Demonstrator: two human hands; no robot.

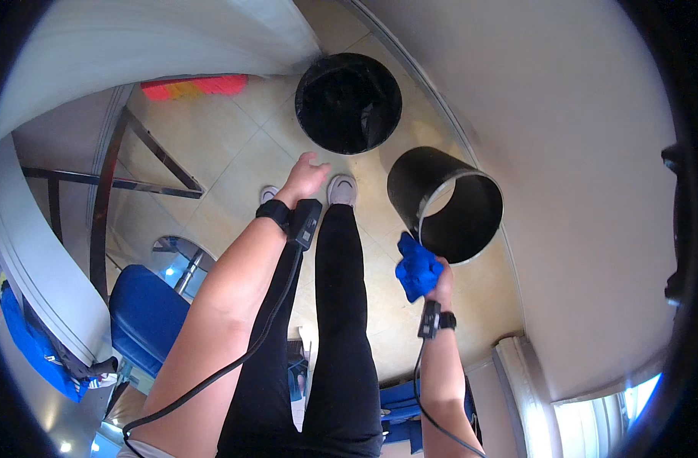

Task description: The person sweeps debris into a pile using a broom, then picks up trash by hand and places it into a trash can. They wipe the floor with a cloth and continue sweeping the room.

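My right hand (442, 284) holds a crumpled blue cloth (417, 268) and is at the lower rim of a black open-ended cylinder (420, 169). The cylinder is tilted, and light shows through an opening at its far end. Whether my right fingers also grip its rim is hidden behind the cloth. My left hand (307, 176) is empty, its fingers apart, above the floor near my shoes. Beyond it a round black bin (349, 103), which looks lined with a black bag, stands on the tiled floor.
A wall runs along the right. A pink and yellow broom head (194, 86) lies at the upper left, by a pale curtain. Dark metal table legs (154, 186) and a blue chair (146, 315) stand to the left. A cable runs along each of my arms.
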